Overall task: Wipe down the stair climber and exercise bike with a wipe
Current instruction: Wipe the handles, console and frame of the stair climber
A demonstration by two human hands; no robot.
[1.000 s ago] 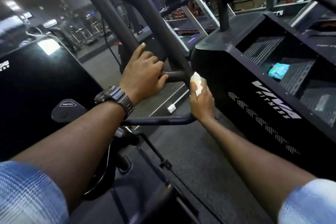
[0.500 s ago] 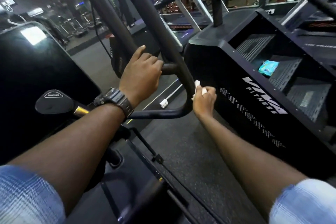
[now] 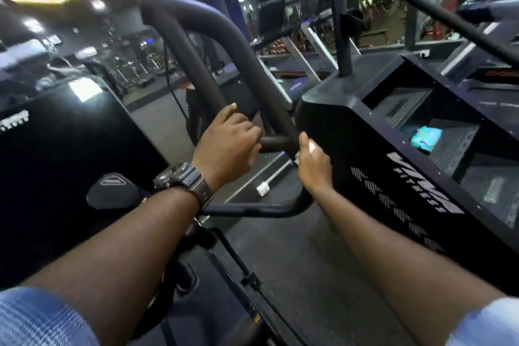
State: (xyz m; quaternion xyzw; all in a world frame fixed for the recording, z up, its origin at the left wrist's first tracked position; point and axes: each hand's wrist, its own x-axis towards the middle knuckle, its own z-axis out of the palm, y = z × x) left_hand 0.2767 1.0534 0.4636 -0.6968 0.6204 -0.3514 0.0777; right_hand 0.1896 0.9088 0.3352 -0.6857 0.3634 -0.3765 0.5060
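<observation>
The exercise bike's black looped handlebar [image 3: 233,45] rises in the middle of the view. My left hand [image 3: 227,146] grips the short crossbar between its two tubes. My right hand [image 3: 313,164] wraps round the right tube of the handlebar, pressing a white wipe [image 3: 311,146] against it; only a small bit of the wipe shows between my fingers. The black stair climber [image 3: 398,205] stands at the right, its steps open to view.
A blue wipe packet [image 3: 425,137] lies on one of the stair climber's steps. A large black machine housing [image 3: 56,177] fills the left. A narrow strip of dark floor [image 3: 295,261] runs between the bike and the climber. Treadmills stand behind.
My right hand with the wipe slid down the right tube and has come back up it near the crossbar. My left hand stays on the crossbar. The camera tilted upward.
</observation>
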